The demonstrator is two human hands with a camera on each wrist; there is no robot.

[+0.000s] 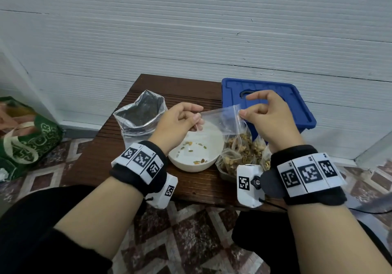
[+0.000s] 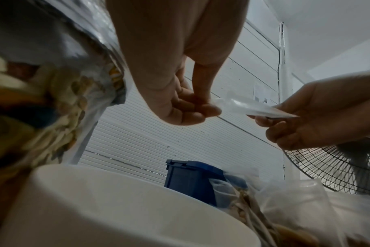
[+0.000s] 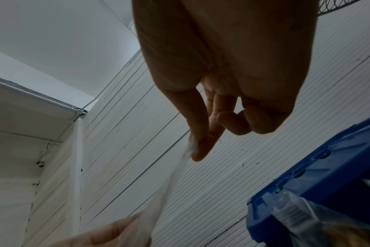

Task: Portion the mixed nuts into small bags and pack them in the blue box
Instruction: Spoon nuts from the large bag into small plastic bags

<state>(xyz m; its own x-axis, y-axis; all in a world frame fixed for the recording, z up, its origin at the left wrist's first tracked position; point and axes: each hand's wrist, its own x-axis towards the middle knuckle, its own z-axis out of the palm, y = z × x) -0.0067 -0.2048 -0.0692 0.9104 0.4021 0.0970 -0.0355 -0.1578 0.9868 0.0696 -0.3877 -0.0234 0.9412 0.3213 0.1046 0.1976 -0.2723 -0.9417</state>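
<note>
An empty clear small bag is stretched between both hands above the white bowl. My left hand pinches its left end, my right hand pinches its right end. From the left wrist view, the bag shows between left fingers and the right hand. In the right wrist view the right fingers pinch the bag. The bowl holds a few nuts. Several filled small bags lie right of the bowl. The blue box stands behind with its lid on.
A large silver-lined nut bag stands open left of the bowl on the small brown wooden table. A green shopping bag sits on the tiled floor at left. A fan stands at right. A white ribbed wall is behind.
</note>
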